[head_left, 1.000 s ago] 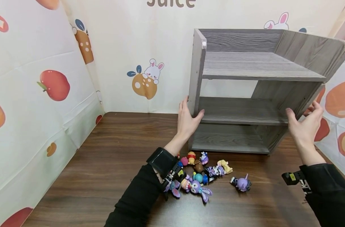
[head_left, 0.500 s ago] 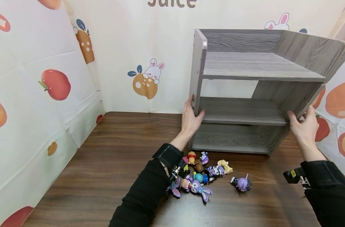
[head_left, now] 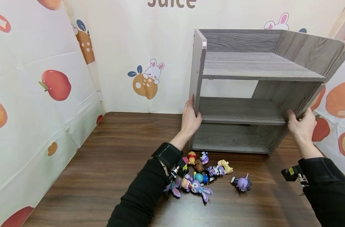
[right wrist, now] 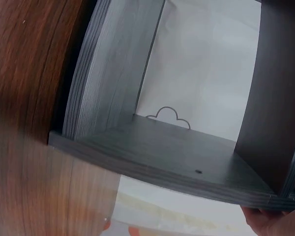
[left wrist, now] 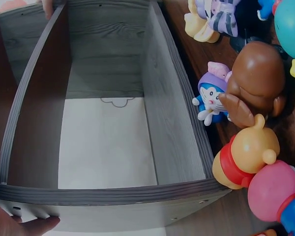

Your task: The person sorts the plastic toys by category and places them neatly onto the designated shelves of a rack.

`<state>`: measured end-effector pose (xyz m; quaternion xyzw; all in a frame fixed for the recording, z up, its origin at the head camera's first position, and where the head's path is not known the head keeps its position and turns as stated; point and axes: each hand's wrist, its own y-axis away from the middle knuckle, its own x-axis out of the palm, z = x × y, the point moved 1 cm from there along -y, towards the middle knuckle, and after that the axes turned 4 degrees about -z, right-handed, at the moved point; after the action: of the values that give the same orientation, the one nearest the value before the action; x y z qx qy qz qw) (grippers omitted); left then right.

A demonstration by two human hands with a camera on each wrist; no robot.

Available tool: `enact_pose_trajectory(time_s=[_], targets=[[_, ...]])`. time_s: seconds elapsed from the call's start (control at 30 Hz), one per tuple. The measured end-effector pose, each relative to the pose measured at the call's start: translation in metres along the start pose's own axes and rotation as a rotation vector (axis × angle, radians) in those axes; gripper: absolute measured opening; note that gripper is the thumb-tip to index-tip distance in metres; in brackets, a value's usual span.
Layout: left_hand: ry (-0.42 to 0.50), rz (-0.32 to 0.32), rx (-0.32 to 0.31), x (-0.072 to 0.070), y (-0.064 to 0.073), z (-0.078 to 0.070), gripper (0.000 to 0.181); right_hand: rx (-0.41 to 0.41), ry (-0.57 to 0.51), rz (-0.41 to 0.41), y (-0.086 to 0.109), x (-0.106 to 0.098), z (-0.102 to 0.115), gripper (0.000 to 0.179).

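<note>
A grey wood-grain shelf unit [head_left: 241, 110] with open tiers stands at the back right. My left hand [head_left: 190, 121] grips its left side panel, fingers along the outside and thumb at the front edge by the middle shelf board. On the opposite side my right hand [head_left: 302, 126] holds the right panel at about the same height, its thumb at the front edge. The left wrist view shows part of the left hand [left wrist: 19, 223] at the panel's edge. In the right wrist view, the right hand [right wrist: 278, 221] is partly cut off at the lower right corner.
Several small toy figures lie in front of the shelf, among them a purple long-eared one [head_left: 199, 188], a yellow bear in red [head_left: 191, 157] and a brown one [head_left: 199, 166]. A purple figure [head_left: 241, 183] lies apart, to the right. A printed cloth [head_left: 118, 63] hangs behind the wooden table [head_left: 104, 176].
My left hand has moved right onto the left panel, and my right hand has come left against the right panel; both now grip. The shelf unit and toy figures have stayed in place.
</note>
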<state>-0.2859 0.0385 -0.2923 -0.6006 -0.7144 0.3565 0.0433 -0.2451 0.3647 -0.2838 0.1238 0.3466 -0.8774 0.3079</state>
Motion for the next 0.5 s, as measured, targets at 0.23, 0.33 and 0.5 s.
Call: enact_pose_trajectory(time_s=[0.23,0.33,0.5], targets=[[-0.044,0.036,0.008,-0.002,-0.002,-0.002,0.063,0.069,0.012,-0.028,0.000,0.002,0.004,0.044],[-0.048,0.057,0.009,-0.004,-0.002,-0.001,0.063,0.067,0.006,-0.031,0.001,0.003,0.005,0.043],[-0.045,0.070,0.016,-0.010,-0.002,0.001,0.062,0.048,-0.004,-0.032,0.005,0.004,0.007,0.040]])
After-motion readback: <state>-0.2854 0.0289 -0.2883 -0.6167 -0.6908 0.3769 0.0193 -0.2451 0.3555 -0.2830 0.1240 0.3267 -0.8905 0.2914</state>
